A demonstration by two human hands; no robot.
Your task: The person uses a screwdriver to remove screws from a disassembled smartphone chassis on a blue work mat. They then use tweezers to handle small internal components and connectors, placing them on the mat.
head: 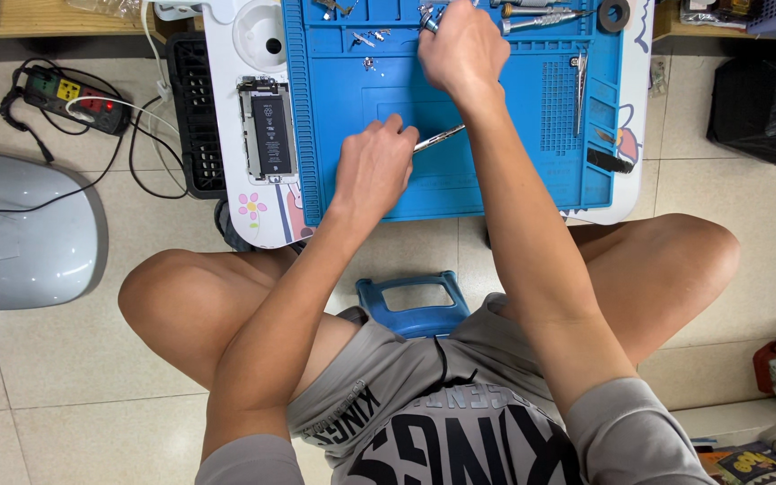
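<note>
Over on the far left a grey rounded appliance (24,229) sits on the tiled floor, and beside it a power strip (69,97) with coloured switches and a white cable running up toward the low white table (226,54). On the table's left edge lies an opened phone (267,126), back off, battery showing. It looks thin and fragile, the sort of thing best lifted by its long edges and kept flat.

Next comes the blue work mat (460,180). The left hand (372,166) rests on it with fingers curled around a slim metal tool (437,138), probably tweezers or a fine driver, though the handle is mostly covered. It would be light, stiff and a bit slick, so a pinch near the middle suits it. The right hand (464,49) reaches further up the mat, clenched on something with a metal tip (430,22); I can't make out what it is from here.

The mat's moulded compartments along the top hold small screws and parts (370,38), loosely scattered. To the right lie screwdrivers (536,16), a dark ring-shaped roll (613,13), and tweezers (579,90) along the mat's ridged side. A black bag (761,103) slumps on the floor far right.
</note>
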